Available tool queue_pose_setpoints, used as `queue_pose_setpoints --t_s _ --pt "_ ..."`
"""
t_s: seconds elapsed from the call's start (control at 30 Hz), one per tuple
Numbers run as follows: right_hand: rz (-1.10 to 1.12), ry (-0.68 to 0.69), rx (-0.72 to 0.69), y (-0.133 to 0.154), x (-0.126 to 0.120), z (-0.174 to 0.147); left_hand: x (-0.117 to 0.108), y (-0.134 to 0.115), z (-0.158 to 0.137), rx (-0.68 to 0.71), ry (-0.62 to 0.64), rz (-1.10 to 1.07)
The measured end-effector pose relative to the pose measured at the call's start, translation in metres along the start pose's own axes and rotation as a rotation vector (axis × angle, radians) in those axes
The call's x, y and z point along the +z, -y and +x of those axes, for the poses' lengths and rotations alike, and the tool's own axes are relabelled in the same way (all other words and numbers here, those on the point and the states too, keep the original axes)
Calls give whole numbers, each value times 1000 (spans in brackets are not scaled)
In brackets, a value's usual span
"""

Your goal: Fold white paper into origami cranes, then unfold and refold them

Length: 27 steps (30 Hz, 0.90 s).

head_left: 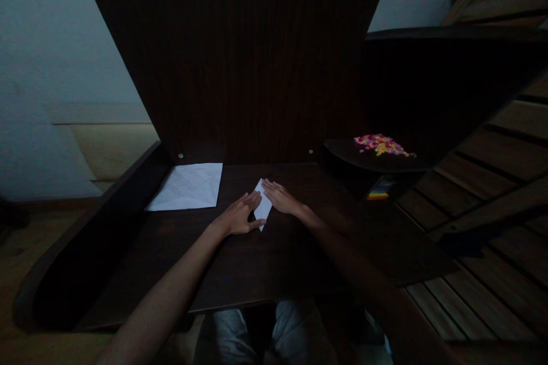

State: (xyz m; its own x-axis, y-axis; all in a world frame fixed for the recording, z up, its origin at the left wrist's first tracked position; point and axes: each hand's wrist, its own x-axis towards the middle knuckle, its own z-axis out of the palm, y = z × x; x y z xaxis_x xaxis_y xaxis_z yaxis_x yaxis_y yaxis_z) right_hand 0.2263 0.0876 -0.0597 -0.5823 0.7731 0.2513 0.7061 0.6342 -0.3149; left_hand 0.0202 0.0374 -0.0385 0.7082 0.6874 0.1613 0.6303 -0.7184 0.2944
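Note:
A small folded piece of white paper point(264, 209), pointed at its top and bottom, lies flat on the dark wooden desk point(240, 274). My left hand point(240, 215) rests on its left side, with the fingers stretched over the upper part and the thumb across the lower part. On the upper right edge of the paper lie the fingers of my right hand point(280, 197), stretched out flat. Both hands press on the paper without gripping it. Parts of its edges are hidden under my fingers.
White paper sheets point(188, 187) with creases lie at the desk's back left. A raised side panel point(98, 228) borders the left. On a small shelf point(342, 151) at right sits a pile of pink and yellow pieces point(381, 145). A dark panel point(240, 57) rises behind.

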Motion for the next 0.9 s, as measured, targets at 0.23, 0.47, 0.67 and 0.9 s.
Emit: queue_pose_setpoints --t_s 0.23,0.47,0.67,0.9 --pt "29 -33 24 -3 -2 12 1 1 -1 15 -15 4" --pt "-54 -31 68 -5 -2 18 -3 -1 -2 24 0 16" --pt "-69 -105 129 -6 -6 22 -7 1 -4 30 48 12" --pt "-62 -172 92 -17 -12 25 -16 7 -7 -25 17 -12"
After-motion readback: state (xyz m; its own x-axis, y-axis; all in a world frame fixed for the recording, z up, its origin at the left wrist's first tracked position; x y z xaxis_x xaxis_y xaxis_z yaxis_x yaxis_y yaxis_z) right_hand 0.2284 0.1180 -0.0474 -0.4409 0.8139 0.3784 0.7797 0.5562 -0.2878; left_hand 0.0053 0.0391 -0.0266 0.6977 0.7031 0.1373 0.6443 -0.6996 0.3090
